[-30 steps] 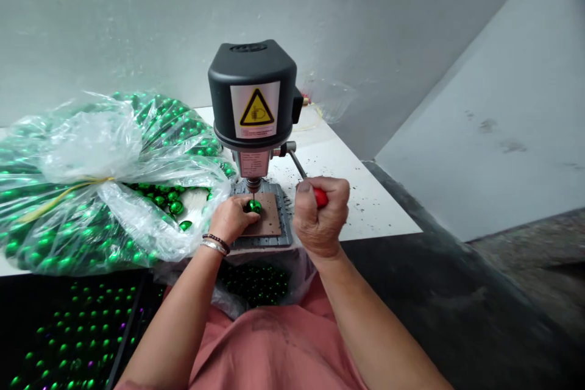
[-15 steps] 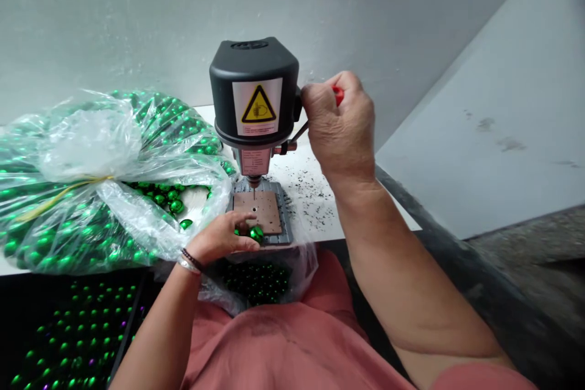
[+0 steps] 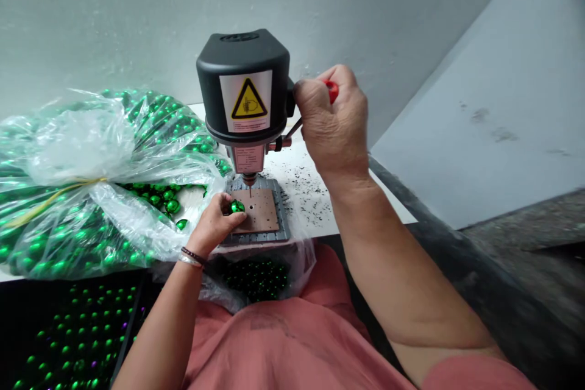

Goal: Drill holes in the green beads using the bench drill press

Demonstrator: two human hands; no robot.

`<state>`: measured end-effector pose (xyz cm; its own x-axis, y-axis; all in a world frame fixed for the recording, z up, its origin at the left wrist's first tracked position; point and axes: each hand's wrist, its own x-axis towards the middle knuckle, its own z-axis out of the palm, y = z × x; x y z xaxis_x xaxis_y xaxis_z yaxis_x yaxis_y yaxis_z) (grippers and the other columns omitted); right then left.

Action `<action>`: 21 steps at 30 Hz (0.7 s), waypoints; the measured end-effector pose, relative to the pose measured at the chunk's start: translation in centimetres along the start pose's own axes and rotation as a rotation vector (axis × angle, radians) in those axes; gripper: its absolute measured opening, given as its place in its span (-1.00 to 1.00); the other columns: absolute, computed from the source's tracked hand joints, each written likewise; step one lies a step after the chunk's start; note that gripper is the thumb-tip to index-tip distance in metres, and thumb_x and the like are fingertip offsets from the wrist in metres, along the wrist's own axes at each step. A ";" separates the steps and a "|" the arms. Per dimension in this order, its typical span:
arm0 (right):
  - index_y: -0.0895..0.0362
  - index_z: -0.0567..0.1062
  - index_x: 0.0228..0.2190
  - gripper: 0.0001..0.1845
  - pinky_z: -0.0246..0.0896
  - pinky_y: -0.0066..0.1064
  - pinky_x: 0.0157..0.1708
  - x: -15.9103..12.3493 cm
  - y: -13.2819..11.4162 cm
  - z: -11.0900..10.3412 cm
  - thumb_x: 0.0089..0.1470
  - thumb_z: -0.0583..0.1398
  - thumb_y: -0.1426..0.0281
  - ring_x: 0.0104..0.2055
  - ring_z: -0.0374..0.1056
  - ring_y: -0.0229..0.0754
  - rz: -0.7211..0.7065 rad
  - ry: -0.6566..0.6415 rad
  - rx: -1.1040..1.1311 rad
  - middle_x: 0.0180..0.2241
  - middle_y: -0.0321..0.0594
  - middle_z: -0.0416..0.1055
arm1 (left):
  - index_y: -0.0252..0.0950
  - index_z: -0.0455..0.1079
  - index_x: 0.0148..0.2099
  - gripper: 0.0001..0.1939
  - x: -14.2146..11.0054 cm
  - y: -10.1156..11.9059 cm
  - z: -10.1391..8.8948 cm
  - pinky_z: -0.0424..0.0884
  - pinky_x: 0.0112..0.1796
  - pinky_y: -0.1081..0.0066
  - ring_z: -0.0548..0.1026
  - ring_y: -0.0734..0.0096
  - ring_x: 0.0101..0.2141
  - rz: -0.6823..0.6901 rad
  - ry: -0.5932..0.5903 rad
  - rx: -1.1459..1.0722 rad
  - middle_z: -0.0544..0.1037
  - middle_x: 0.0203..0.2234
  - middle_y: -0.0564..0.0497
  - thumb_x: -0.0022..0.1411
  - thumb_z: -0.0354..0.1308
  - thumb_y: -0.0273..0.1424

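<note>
My left hand [image 3: 211, 223] is shut on a shiny green glass bauble [image 3: 236, 206], holding it on the brown pad [image 3: 261, 211] just left of the bench drill's bit [image 3: 250, 192]. The bit does not touch the bauble. The pad lies on the drill's grey ribbed base [image 3: 280, 219]. High on the right, my right hand [image 3: 331, 125] grips the red-tipped feed lever [image 3: 331, 91] beside the black drill head [image 3: 244, 79], and its fingers hide most of the handle.
A tied clear plastic bag [image 3: 77, 158] full of green baubles lies to the left. Black shavings [image 3: 304, 192] litter the white table [image 3: 292, 170]. Below it are a clear bag of baubles [image 3: 256, 278] and a dark tray of green baubles [image 3: 77, 335].
My left hand has moved up from the pad's front edge and now holds a bauble near the bit. My right hand stays high on the lever. The view has shifted slightly.
</note>
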<state>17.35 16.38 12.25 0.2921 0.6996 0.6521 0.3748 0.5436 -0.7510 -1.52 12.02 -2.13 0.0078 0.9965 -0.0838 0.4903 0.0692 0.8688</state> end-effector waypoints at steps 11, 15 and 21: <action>0.12 0.13 -0.54 -0.72 -0.05 -0.55 -0.51 -0.2 0.0 -0.2 0.04 0.10 0.25 -0.56 -0.05 -0.48 -0.048 -0.013 0.031 -0.62 -0.44 0.02 | -0.33 0.18 0.16 -0.47 0.2 0.6 0.6 0.22 0.07 0.25 0.35 0.22 0.03 0.222 0.022 0.343 0.38 0.01 -0.19 0.12 0.04 -0.38; 0.12 0.12 -0.54 -0.70 -0.02 -0.56 -0.49 -0.3 0.0 -0.3 0.06 0.09 0.23 -0.56 -0.04 -0.50 -0.036 -0.033 0.023 -0.61 -0.45 0.00 | -0.33 0.17 0.11 -0.41 0.6 0.6 1.0 0.35 -0.11 0.26 0.46 0.23 -0.16 0.068 0.029 0.340 0.48 -0.14 -0.13 0.02 0.17 -0.30; 0.12 0.11 -0.54 -0.66 0.01 -0.55 -0.50 -0.4 0.2 -0.4 0.06 0.08 0.17 -0.54 -0.02 -0.50 -0.056 -0.040 0.037 -0.60 -0.44 0.03 | -0.26 0.34 -0.09 -0.65 0.8 0.8 1.1 0.35 -0.24 0.36 0.48 0.32 -0.29 0.095 0.001 0.396 0.53 -0.29 -0.02 0.04 0.14 -0.30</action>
<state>17.63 16.02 11.87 0.2361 0.6850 0.6893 0.3569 0.5986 -0.7171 -0.14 12.82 -2.05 0.0685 0.9976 -0.0112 0.7852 -0.0470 0.6175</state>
